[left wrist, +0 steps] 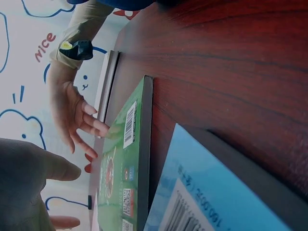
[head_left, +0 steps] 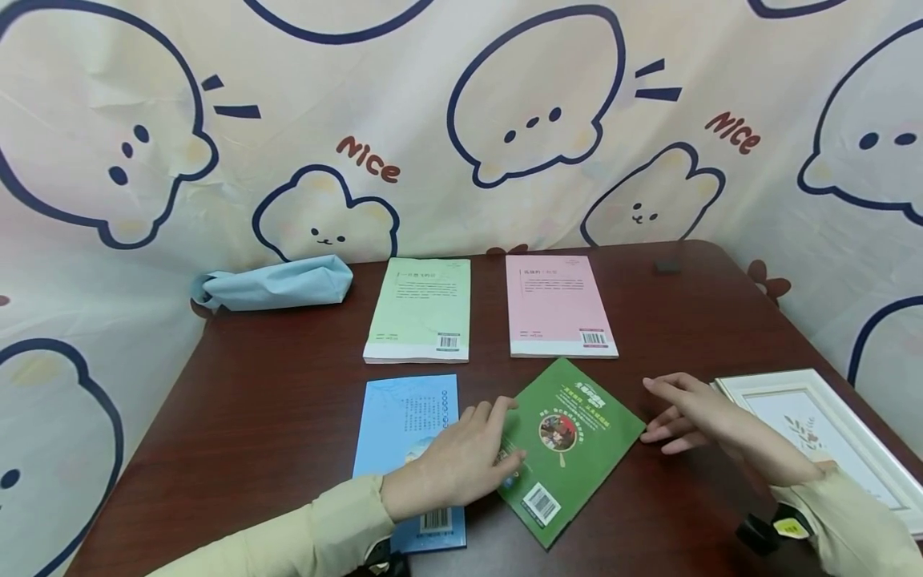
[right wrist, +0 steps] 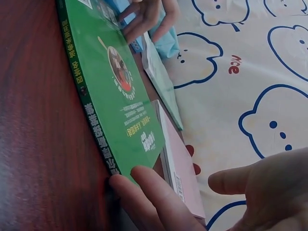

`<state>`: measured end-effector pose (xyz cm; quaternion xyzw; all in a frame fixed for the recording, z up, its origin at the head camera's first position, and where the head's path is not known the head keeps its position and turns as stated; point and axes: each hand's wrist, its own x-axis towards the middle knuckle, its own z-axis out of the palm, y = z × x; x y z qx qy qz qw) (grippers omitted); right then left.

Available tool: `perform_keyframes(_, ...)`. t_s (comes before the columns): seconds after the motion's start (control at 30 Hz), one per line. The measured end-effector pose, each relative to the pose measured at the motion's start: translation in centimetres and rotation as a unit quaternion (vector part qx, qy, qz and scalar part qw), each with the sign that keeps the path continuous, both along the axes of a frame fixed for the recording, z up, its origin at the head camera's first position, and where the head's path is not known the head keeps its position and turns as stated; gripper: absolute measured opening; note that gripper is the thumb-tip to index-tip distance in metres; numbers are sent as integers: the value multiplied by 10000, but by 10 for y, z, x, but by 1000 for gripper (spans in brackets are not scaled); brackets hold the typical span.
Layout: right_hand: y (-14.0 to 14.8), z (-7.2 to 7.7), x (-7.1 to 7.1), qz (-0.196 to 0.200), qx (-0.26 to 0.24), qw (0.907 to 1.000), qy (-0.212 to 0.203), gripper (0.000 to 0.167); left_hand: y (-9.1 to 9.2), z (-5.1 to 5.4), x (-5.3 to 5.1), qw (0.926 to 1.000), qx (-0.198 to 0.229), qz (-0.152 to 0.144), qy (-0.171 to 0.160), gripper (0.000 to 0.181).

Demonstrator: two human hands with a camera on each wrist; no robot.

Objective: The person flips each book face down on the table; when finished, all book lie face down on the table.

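Observation:
A green book (head_left: pixel 573 449) with a round picture and a barcode lies turned at an angle on the table. My left hand (head_left: pixel 461 453) is over its left edge and part of the blue book (head_left: pixel 411 409), thumb spread away from the fingers; whether the fingertips touch the green cover is unclear. By the green book's right corner is my right hand (head_left: pixel 703 421), its fingers (right wrist: pixel 154 192) loosely extended at the corner and its thumb (right wrist: pixel 228 182) held apart. In the left wrist view the green book (left wrist: pixel 127 154) lies beyond the blue book (left wrist: pixel 192 192); neither hand grips anything.
Farther back lie a light green book (head_left: pixel 421 308) and a pink book (head_left: pixel 558 304). A folded light blue cloth item (head_left: pixel 277 284) lies at the back left. At the right edge is a white picture frame (head_left: pixel 822 433), and a small dark block (head_left: pixel 667 266) sits at the back right.

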<state>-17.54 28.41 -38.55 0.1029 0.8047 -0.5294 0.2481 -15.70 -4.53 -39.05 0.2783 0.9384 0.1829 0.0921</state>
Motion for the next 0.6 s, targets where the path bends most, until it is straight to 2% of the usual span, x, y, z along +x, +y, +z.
perform_keyframes(0.4, -3, 1, -14, 276, 97, 9994, 196, 80, 1, 4, 8, 9993, -272, -17, -258, 61)
perform_keyframes(0.6, -5, 2, -20, 314, 167, 9991, 215, 81, 1, 6, 12, 9994, -294, -30, -195, 61)
